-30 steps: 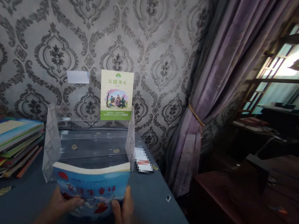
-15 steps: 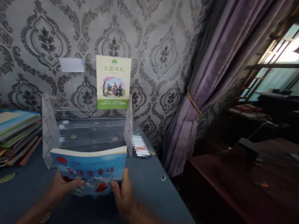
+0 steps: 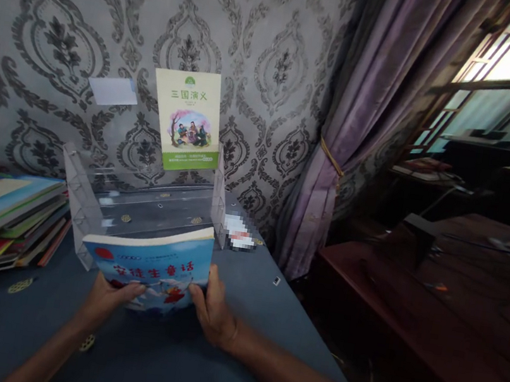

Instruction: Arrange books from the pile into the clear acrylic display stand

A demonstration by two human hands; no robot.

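Note:
Both my hands grip a blue paperback book [image 3: 152,268] with red Chinese lettering, its cover facing me and its top edge tilted away. My left hand [image 3: 112,297] clasps its lower left side, thumb across the cover. My right hand [image 3: 213,309] clasps the lower right side, thumb also on the front. Just beyond the book stands a clear plastic stepped rack [image 3: 82,210] with two side panels. On its upper back tier a pale yellow and green book [image 3: 193,121] stands upright, facing me. The fingers behind the blue book are hidden.
A stack of books [image 3: 7,214] lies at the left on the blue-covered table [image 3: 256,338]. Right of the rack is a blurred white item [image 3: 239,232]. A white card [image 3: 114,91] shows before the patterned wall. A purple curtain [image 3: 368,106] and a dark red table [image 3: 390,313] stand to the right.
My view has shifted slightly, so the rack and books appear higher and a little further left. Both hands still hold the blue book, which stays in front of the rack.

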